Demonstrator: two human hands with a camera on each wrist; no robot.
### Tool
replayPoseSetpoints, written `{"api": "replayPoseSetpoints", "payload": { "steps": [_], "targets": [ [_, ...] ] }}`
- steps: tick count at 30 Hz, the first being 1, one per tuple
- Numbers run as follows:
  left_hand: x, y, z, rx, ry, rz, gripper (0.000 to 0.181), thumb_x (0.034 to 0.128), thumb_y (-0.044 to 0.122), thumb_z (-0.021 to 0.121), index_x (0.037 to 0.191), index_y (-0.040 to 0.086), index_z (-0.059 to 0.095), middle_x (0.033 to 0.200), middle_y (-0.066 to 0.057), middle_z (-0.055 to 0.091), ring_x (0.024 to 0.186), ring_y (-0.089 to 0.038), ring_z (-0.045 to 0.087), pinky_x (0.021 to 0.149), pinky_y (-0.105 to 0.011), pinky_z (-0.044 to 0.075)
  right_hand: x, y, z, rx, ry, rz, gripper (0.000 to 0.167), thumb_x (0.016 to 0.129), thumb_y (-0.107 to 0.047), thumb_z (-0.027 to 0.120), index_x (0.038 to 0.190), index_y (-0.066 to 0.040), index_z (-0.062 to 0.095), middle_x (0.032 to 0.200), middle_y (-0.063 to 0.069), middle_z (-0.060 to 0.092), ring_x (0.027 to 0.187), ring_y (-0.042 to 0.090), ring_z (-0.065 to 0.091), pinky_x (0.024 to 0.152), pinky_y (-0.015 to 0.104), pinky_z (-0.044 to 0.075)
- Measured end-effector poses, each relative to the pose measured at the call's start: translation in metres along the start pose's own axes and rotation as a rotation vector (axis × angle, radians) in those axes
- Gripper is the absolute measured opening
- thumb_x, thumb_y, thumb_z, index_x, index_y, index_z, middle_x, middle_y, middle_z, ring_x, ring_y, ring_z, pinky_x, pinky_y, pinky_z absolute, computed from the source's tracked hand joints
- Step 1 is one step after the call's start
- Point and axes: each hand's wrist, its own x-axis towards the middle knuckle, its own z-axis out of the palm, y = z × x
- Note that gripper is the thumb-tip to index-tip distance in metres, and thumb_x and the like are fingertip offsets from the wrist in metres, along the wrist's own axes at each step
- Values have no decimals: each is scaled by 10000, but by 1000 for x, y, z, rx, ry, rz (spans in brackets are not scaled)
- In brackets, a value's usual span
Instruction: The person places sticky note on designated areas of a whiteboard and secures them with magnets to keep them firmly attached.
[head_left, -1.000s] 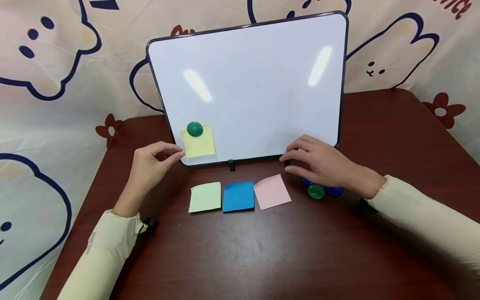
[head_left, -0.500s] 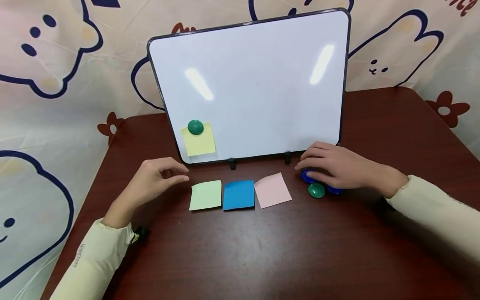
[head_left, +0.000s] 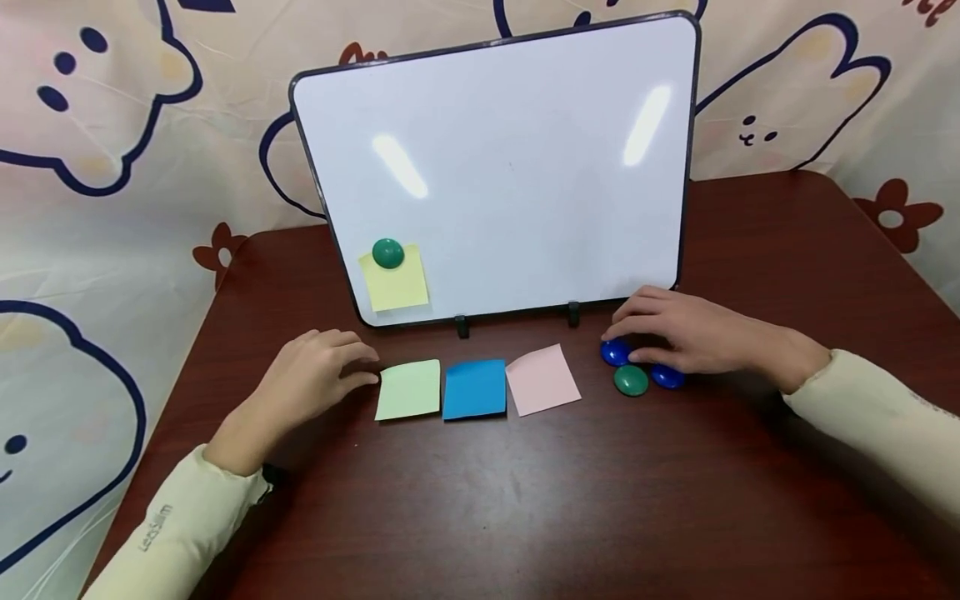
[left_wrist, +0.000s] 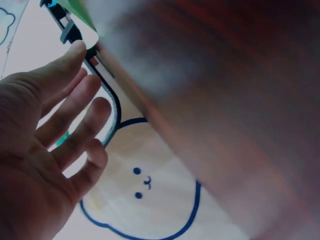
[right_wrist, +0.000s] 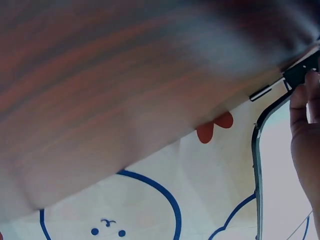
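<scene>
"Three loose notes lie side by side on the desk (head_left: 480,517): the green note (head_left: 408,390), the blue note (head_left: 475,390) and the pink note (head_left: 543,381). Why such a row?"

"So each can be picked up singly, I'd guess; thin paper in a heap would be awkward."

"And the yellow note (head_left: 399,288) on the whiteboard (head_left: 495,183)?"

"An upper green disc (head_left: 387,253), presumably a magnet, sits over its top edge and pins it against slipping. Those black feet (head_left: 462,326) seem to prop the board."

"What has the right hand (head_left: 690,332) got?"

"Its fingers are curled about the left blue disc (head_left: 617,352), index at the far left edge, thumb at the right. A smooth dome is best taken by its rim, I'd say. How firm the grip is, I can't tell."

"Anything close by?"

"A lower green disc (head_left: 632,381), nearer the person, and another blue disc (head_left: 667,377), partly covered by the hand."

"The left hand (head_left: 311,377)?"

"Holding nothing I can see: fingers relaxed and slightly bent, thumb apart from index, tips right at the green note's left edge. Touching or not, I can't make out."
</scene>
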Motion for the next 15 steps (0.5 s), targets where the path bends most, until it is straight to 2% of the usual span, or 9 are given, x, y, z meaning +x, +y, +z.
{"api": "replayPoseSetpoints", "payload": {
  "steps": [2,7,10,15],
  "targets": [
    [-1,4,2,17,32,-16,255,711,156,896,936,120,781,878,-16,742,751,-188,656,651,-367,523,-1,0,1,2,1,1,367,895,-270,751,1249,-293,658,1224,-137,616,1166,69,488,931,356,506],
    [-2,20,9,-42,87,-81,244,733,160,883,947,122,774,865,-9,738,754,-177,656,645,-372,527,-1,2,3,48,-19,23,395,903,-260,743,1283,-297,643,1253,-152,605,1185,46,463,931,334,505],
    [-3,25,12,-78,86,-114,226,743,136,874,943,135,768,853,9,723,750,-154,626,641,-355,520,0,3,4,93,-51,42,408,914,-253,731,1307,-302,632,1285,-139,603,1201,63,455,928,343,504],
    [-5,23,14,-125,49,-130,222,758,117,863,954,143,762,875,20,710,782,-133,620,665,-344,531,1,5,4,134,-87,68,412,923,-239,719,1316,-319,625,1302,-127,599,1214,89,457,932,361,508]
  ]
}}
